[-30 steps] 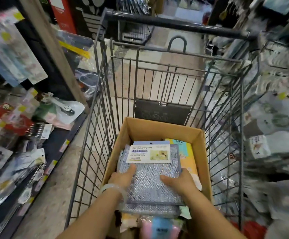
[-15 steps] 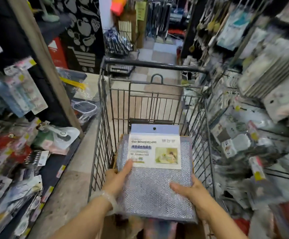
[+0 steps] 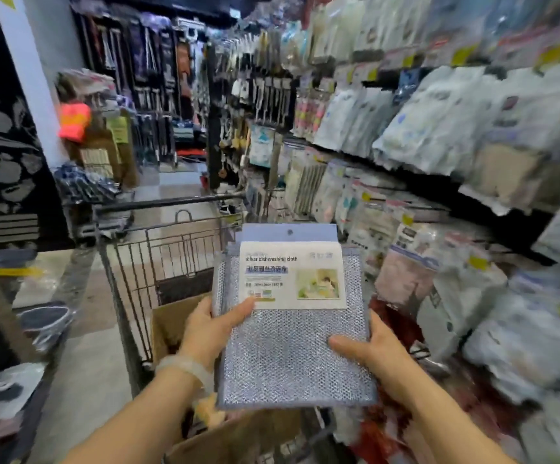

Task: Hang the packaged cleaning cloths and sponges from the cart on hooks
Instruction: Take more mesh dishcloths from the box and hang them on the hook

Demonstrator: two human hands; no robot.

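Observation:
A packaged silver dishwashing cloth (image 3: 292,360), mesh-textured with a white label and a blue header with a hang hole, is held up over the wire cart (image 3: 128,272). My left hand (image 3: 210,333) grips its left edge, thumb across the front below the label. My right hand (image 3: 370,349) grips the right edge, thumb lying on the mesh. A cardboard box (image 3: 171,323) sits in the cart below the pack; its contents are mostly hidden.
Hooks along the right wall (image 3: 439,135) carry rows of packaged cloths and sponges, blurred. More hanging goods (image 3: 271,95) line the far aisle. A dark shelf (image 3: 11,329) with packaged items runs along the left. Tiled floor (image 3: 81,380) lies left of the cart.
Both hands lifted the cloth pack out of the box and raised it, shifting it rightward. My view swung up and right toward the hanging display.

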